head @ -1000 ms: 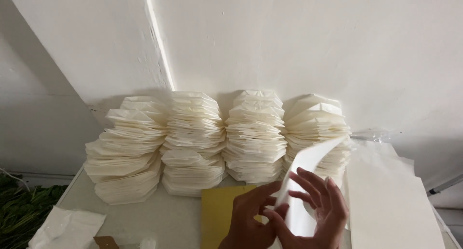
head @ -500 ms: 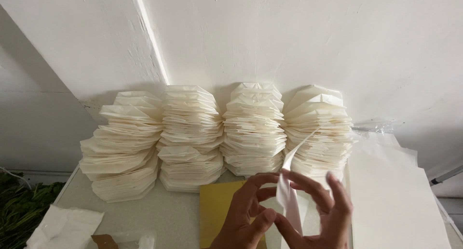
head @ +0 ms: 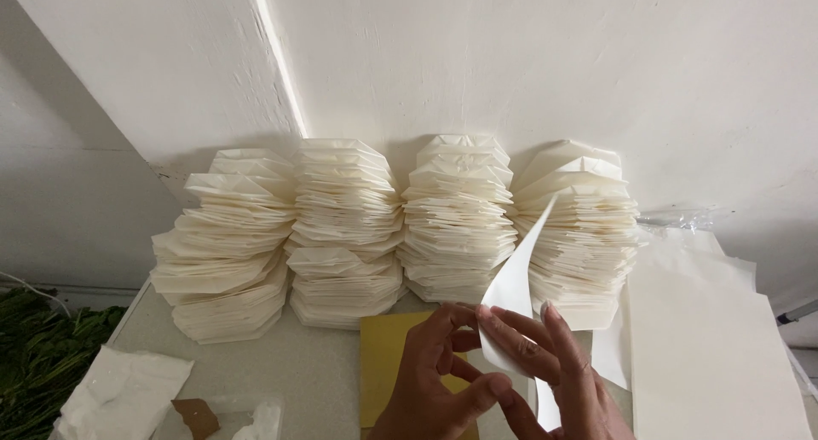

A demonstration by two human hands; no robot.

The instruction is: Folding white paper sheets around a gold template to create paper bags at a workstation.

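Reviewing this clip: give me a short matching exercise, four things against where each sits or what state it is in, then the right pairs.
Things:
1. white paper sheet
2. yellow card
3. folded paper stacks
4. green leaves

Places or states:
A. lined up against the white wall
B. flat on the table under the hands
C. at the far left, below the table edge
D. pinched between both hands, corner pointing up

Pairs: 1-D, 2-B, 3-A, 4-C

Crumpled clear plastic wrapper (head: 673, 220) beside wall
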